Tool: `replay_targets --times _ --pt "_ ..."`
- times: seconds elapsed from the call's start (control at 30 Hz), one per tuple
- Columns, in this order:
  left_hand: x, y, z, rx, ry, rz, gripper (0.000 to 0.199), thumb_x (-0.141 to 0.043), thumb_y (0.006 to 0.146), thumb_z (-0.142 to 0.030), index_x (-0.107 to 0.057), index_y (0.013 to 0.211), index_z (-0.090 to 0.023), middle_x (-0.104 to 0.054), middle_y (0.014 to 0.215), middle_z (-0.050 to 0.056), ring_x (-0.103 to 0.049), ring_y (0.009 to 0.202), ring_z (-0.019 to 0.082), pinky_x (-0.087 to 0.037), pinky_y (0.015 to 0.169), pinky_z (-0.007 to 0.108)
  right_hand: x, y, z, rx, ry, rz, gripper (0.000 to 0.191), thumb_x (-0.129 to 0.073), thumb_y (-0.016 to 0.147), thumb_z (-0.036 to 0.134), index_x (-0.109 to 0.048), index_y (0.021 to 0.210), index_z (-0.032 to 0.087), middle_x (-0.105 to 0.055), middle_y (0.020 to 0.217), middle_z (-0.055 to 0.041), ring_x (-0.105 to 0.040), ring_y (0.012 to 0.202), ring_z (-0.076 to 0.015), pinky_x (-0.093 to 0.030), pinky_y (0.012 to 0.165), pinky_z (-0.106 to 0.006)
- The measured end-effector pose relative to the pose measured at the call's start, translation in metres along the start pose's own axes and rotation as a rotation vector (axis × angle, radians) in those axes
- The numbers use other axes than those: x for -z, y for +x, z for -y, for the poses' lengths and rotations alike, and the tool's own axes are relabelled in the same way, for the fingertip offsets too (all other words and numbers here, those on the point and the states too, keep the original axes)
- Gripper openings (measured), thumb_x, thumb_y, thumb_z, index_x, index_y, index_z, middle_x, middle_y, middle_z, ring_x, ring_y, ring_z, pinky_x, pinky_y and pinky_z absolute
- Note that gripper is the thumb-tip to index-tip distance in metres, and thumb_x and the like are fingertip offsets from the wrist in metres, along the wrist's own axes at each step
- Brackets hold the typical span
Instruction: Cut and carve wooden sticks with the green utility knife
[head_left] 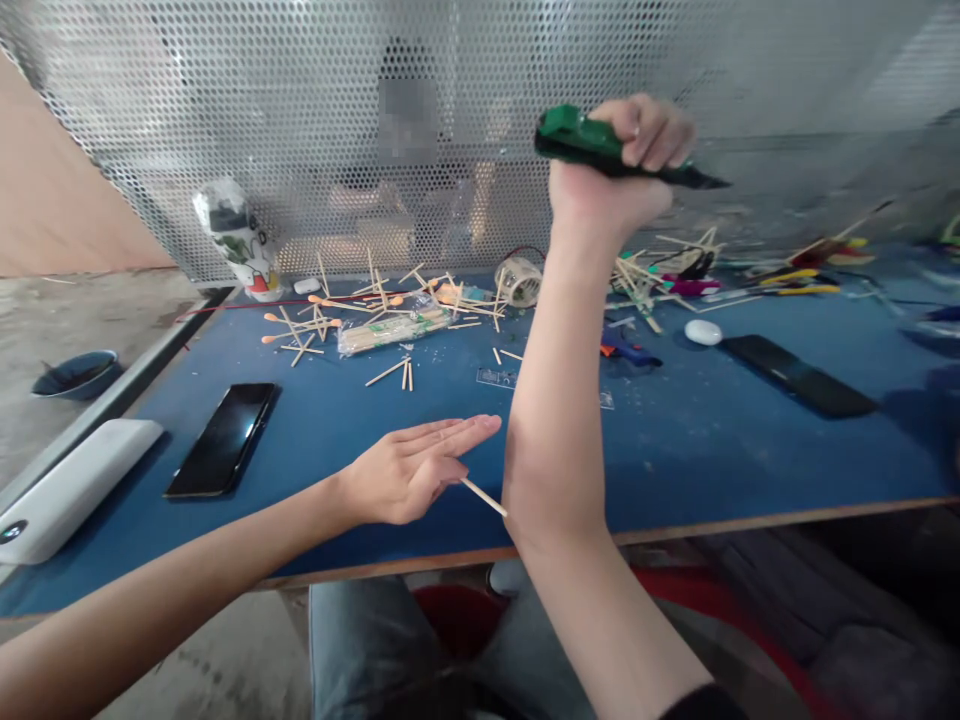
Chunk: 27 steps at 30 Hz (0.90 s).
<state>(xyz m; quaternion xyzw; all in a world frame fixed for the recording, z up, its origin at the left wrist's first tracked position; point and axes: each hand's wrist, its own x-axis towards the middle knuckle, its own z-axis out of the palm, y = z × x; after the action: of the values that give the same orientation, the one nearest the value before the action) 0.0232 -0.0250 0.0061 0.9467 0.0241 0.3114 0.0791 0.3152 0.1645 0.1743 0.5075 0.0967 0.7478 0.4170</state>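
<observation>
My left hand (409,475) is above the near part of the blue table, its fingers stretched toward the right. Between thumb and fingers it pinches a thin wooden stick (484,497), which slopes down to the right and ends in front of my right forearm. High up before the perforated metal screen, my right hand (637,150) is raised and closed around a green-and-black utility knife (581,138). The knife lies roughly level, with a dark pointed end to the right. Some short stick pieces (406,375) rest on the table beyond my left hand.
A packet of sticks (394,330) lies amid loose sticks along the screen (300,140). One phone (223,440) and a white power bank (79,485) lie left; another phone (799,375), a white case (703,332) and a blue glue gun (626,348) lie right.
</observation>
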Motion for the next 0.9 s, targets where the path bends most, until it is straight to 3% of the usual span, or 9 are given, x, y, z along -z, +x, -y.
replay_targets --times 0.1,0.27,0.33,0.43,0.5,0.57,0.7,0.83,0.9 --pt "-0.009 0.008 -0.005 0.006 0.024 0.023 0.019 -0.039 0.099 -0.001 -0.043 0.109 -0.016 -0.031 0.162 0.027 -0.031 0.153 0.030 -0.047 0.119 0.054 0.004 0.004 0.003 0.081 -0.377 0.412 0.071 -0.043 0.096 0.072 -0.049 0.048 0.022 -0.038 0.041 0.0013 -0.026 0.045 -0.0070 -0.025 0.053 -0.032" --pt "-0.014 0.032 -0.018 -0.048 0.105 0.064 0.017 -0.039 0.101 -0.004 -0.049 0.110 -0.015 -0.031 0.164 0.020 -0.022 0.156 0.028 -0.031 0.130 0.054 0.011 0.007 0.014 0.135 -0.606 0.486 0.071 -0.027 0.103 0.068 -0.041 0.048 0.024 -0.036 0.042 0.0003 -0.015 0.051 -0.0112 -0.023 0.059 -0.035" --pt "-0.019 0.040 -0.020 0.027 0.024 0.103 0.018 -0.035 0.104 -0.007 -0.050 0.108 -0.016 -0.030 0.165 0.017 -0.020 0.156 0.026 -0.029 0.132 0.050 0.014 0.007 0.017 0.142 -0.656 0.558 0.071 -0.027 0.103 0.066 -0.040 0.048 0.024 -0.038 0.043 0.0001 -0.014 0.051 -0.0111 -0.022 0.058 -0.035" --pt "-0.031 0.043 -0.012 0.250 -0.143 0.027 0.014 -0.034 0.106 -0.013 -0.045 0.101 -0.020 -0.029 0.166 0.014 -0.028 0.154 0.026 -0.040 0.125 0.050 0.015 0.005 0.017 0.181 -0.696 0.698 0.071 -0.028 0.102 0.069 -0.046 0.051 0.023 -0.040 0.045 0.0002 -0.018 0.050 -0.0104 -0.021 0.056 -0.033" --pt "-0.036 0.041 -0.001 0.392 -0.148 -0.053 0.010 -0.030 0.108 -0.015 -0.038 0.108 -0.020 -0.023 0.166 0.024 -0.034 0.151 0.029 -0.054 0.111 0.050 0.014 0.001 0.016 0.253 -0.718 0.745 0.070 -0.027 0.103 0.066 -0.049 0.054 0.022 -0.041 0.046 0.0004 -0.021 0.049 -0.0101 -0.022 0.056 -0.033" --pt "-0.036 0.039 0.008 0.480 -0.149 -0.136 0.013 -0.019 0.110 -0.017 -0.031 0.111 -0.021 -0.026 0.164 0.029 -0.033 0.151 0.028 -0.054 0.109 0.054 0.012 -0.002 0.015 0.312 -0.732 0.763 0.070 -0.024 0.105 0.064 -0.051 0.056 0.022 -0.043 0.047 0.0003 -0.023 0.049 -0.0104 -0.023 0.055 -0.032" --pt "-0.025 0.044 0.007 0.360 -0.200 -0.107 0.010 -0.021 0.109 -0.020 -0.030 0.106 -0.022 -0.013 0.168 0.026 -0.019 0.157 0.027 -0.043 0.117 0.056 0.012 -0.004 0.017 0.219 -0.756 0.807 0.067 -0.031 0.102 0.066 -0.053 0.055 0.024 -0.045 0.047 0.0000 -0.023 0.050 -0.0112 -0.025 0.055 -0.034" --pt "-0.020 0.049 0.000 0.365 -0.207 0.045 0.009 -0.027 0.109 -0.022 -0.036 0.108 -0.020 -0.029 0.162 0.028 -0.055 0.138 0.032 -0.060 0.087 0.043 0.013 -0.001 0.013 0.027 -0.751 0.829 0.066 -0.035 0.101 0.066 -0.053 0.050 0.027 -0.047 0.045 -0.0015 -0.024 0.049 -0.0116 -0.027 0.055 -0.036" --pt "-0.019 0.046 0.005 0.396 -0.214 0.124 0.010 -0.031 0.109 -0.021 -0.040 0.111 -0.019 -0.053 0.149 0.023 -0.070 0.117 0.029 -0.059 0.077 0.037 0.002 -0.001 0.002 -0.025 -0.601 0.738 0.072 -0.041 0.097 0.071 -0.054 0.045 0.022 -0.043 0.041 -0.0004 -0.027 0.046 -0.0082 -0.024 0.054 -0.034"
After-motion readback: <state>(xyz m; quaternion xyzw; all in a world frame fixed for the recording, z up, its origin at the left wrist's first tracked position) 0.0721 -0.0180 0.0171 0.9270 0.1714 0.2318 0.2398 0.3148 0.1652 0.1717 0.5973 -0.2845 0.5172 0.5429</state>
